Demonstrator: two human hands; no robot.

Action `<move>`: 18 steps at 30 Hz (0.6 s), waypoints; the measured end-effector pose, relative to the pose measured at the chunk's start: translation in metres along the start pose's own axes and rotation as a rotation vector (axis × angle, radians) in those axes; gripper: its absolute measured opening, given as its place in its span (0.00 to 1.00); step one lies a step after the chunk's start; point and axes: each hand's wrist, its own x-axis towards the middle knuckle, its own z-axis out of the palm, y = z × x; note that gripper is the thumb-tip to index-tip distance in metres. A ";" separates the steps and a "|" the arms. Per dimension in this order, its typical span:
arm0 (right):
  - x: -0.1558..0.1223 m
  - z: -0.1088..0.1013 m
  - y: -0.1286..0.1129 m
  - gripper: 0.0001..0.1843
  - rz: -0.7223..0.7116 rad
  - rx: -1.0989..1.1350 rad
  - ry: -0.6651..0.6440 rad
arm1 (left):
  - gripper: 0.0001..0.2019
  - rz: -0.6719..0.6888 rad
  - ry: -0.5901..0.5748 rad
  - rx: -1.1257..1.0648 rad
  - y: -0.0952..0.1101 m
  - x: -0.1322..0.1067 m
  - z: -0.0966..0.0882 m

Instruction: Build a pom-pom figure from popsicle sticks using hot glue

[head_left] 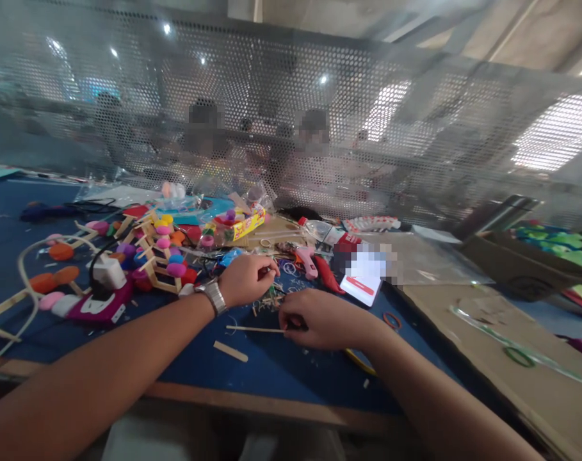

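My left hand [246, 279], with a metal watch [212, 296] on its wrist, rests curled on the blue table [271, 365], its fingertips pinched over a small heap of scraps; what they grip is too small to name. My right hand [314, 318] lies closed beside it and pinches the end of a thin wooden stick [255, 329] that points left across the table. A flat wooden stick [230, 351] lies loose just in front of both hands.
A structure of wooden sticks and coloured pom-poms [163, 253] stands at the left with a white plug [109, 273]. A phone [365, 282], pink cutters [308, 261], rubber bands [392, 319] and cardboard sheets [502, 358] lie right. A perforated metal screen [291, 115] backs the table; people sit behind it.
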 end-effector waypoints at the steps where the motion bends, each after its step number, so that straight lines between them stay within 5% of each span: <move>1: 0.001 0.000 0.000 0.07 -0.001 -0.009 -0.001 | 0.08 0.002 -0.003 0.003 0.000 0.000 0.000; 13: 0.001 0.005 -0.007 0.03 0.172 -0.066 0.035 | 0.09 0.008 -0.012 0.005 -0.001 0.000 -0.002; 18: 0.000 0.000 -0.002 0.04 0.169 0.009 0.069 | 0.10 0.088 -0.119 -0.041 0.002 -0.002 -0.005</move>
